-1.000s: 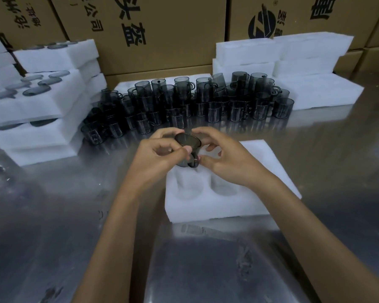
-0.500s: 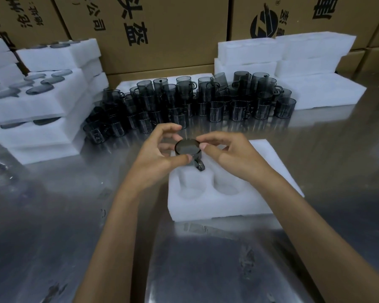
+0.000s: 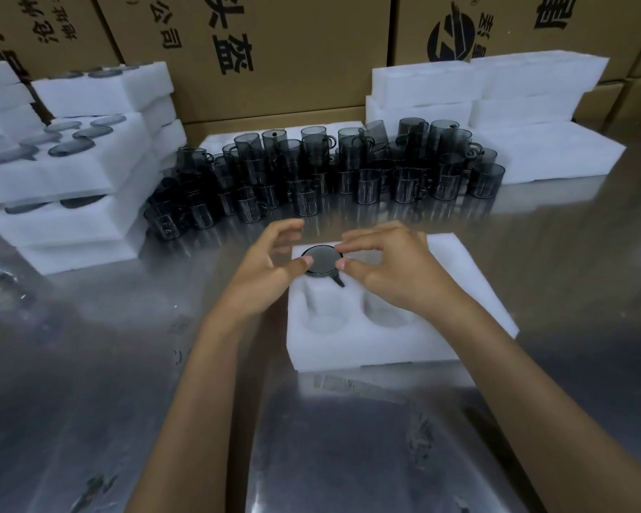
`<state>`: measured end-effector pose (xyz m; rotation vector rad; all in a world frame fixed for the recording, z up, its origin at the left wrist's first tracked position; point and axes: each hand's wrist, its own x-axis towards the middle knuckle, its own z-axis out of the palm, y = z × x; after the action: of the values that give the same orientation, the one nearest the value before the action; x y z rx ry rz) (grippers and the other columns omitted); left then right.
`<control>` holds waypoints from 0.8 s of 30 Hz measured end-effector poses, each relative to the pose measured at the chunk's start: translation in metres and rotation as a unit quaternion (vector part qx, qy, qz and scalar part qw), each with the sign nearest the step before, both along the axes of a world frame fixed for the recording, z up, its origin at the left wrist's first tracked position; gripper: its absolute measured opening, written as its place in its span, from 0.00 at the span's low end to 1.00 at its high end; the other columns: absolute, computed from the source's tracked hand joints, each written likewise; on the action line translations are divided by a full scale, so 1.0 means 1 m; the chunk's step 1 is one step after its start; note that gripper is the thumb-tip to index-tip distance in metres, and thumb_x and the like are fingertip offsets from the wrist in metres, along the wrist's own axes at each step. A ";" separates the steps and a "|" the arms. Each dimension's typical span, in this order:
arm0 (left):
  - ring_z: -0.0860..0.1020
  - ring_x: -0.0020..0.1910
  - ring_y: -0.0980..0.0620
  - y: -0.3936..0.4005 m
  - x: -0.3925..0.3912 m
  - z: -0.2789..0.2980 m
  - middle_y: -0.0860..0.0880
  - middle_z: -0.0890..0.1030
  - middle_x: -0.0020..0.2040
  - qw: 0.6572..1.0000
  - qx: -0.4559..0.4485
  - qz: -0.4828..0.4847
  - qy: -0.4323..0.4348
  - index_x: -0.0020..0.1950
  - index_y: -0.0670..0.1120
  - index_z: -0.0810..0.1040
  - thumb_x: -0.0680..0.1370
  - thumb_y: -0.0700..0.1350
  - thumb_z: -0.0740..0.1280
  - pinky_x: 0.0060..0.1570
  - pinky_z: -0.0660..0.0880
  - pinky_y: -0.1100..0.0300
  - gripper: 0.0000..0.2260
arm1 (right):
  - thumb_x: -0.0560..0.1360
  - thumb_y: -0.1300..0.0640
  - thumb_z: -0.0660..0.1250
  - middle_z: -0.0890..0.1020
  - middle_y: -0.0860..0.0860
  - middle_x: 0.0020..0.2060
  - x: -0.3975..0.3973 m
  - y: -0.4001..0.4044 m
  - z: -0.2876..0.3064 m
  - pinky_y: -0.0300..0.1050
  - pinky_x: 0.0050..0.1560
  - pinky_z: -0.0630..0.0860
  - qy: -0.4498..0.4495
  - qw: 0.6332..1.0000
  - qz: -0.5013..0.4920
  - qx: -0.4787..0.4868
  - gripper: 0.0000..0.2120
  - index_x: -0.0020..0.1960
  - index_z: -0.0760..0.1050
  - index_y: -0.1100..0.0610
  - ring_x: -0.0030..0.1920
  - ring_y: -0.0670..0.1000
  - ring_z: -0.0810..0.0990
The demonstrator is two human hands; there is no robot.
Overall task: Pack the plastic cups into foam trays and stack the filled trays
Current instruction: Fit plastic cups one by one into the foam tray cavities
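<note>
- Cup [image 3: 323, 261] is upside down, dark flat base facing up, sitting in the far-left pocket of the tray [image 3: 470, 286]. Most of its body is down in the foam, only the top bit sticks out, and its handle pokes toward the near right.
- Left hand [image 3: 271, 270] is on the cup's left side. The thumb tip touches the rim of the base, the other fingers are curled loosely above and behind it, not touching anything. So a half-open hand, more a light touch than a real grip.
- Right hand [image 3: 389, 268] does the same from the right: thumb and index tips pinch the cup's right edge, the rest of the fingers arch over the foam.
- Tray is white foam lying flat on the shiny metal table [image 3: 89, 364]. 2 near pockets are visible and empty; the right hand covers the far-right area, so can't tell what's there.
- Behind the tray there's a big crowd of loose cups [image 3: 348, 172], dark see-through ones with handles, some stacked on each other.
- Far left: filled trays [image 3: 71, 187] in a stack, cup bases showing on top.
- Far right: empty trays [image 3: 496, 105] piled up, with cardboard boxes [image 3: 293, 50] along the back.
</note>
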<state>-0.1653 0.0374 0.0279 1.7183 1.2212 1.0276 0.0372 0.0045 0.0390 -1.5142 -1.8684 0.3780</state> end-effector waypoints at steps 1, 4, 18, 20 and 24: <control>0.75 0.59 0.64 0.000 0.001 -0.002 0.57 0.77 0.61 0.999 -0.036 0.003 -0.011 0.65 0.58 0.74 0.78 0.42 0.70 0.55 0.70 0.68 0.18 | 0.75 0.46 0.72 0.79 0.38 0.62 0.001 0.000 0.000 0.46 0.68 0.53 -0.016 1.000 -0.012 0.004 0.11 0.58 0.82 0.42 0.68 0.45 0.67; 0.82 0.47 0.62 -0.002 0.007 -0.007 0.56 0.84 0.51 0.993 -0.114 0.032 -0.030 0.57 0.55 0.81 0.78 0.46 0.67 0.48 0.75 0.63 0.10 | 0.75 0.44 0.71 0.80 0.38 0.60 0.001 -0.001 0.001 0.50 0.72 0.52 -0.016 1.000 -0.021 -0.005 0.10 0.56 0.81 0.40 0.70 0.45 0.68; 0.85 0.49 0.53 0.021 -0.001 -0.023 0.53 0.86 0.48 0.971 -0.075 0.142 -0.179 0.52 0.54 0.85 0.74 0.51 0.73 0.49 0.80 0.57 0.08 | 0.78 0.41 0.64 0.74 0.45 0.66 0.039 0.008 0.003 0.48 0.62 0.54 -0.103 0.991 -0.082 -0.021 0.16 0.64 0.76 0.44 0.69 0.50 0.63; 0.84 0.50 0.47 0.036 -0.003 -0.028 0.49 0.85 0.52 0.958 -0.029 0.213 -0.189 0.61 0.53 0.80 0.78 0.48 0.71 0.49 0.80 0.52 0.12 | 0.77 0.41 0.65 0.74 0.45 0.63 0.041 0.009 0.002 0.46 0.58 0.53 -0.103 0.991 -0.082 -0.009 0.15 0.62 0.76 0.43 0.67 0.50 0.63; 0.77 0.45 0.48 0.081 -0.018 -0.031 0.41 0.71 0.64 0.951 0.035 0.304 -0.046 0.77 0.50 0.62 0.81 0.37 0.63 0.57 0.77 0.52 0.25 | 0.77 0.42 0.66 0.74 0.42 0.59 0.044 0.012 -0.002 0.43 0.57 0.53 -0.079 0.995 -0.068 0.006 0.13 0.60 0.77 0.43 0.64 0.48 0.64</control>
<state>-0.1830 0.1187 -0.0035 1.3411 1.7197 1.5017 0.0814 0.0170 0.0372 -1.6941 -1.8698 0.1890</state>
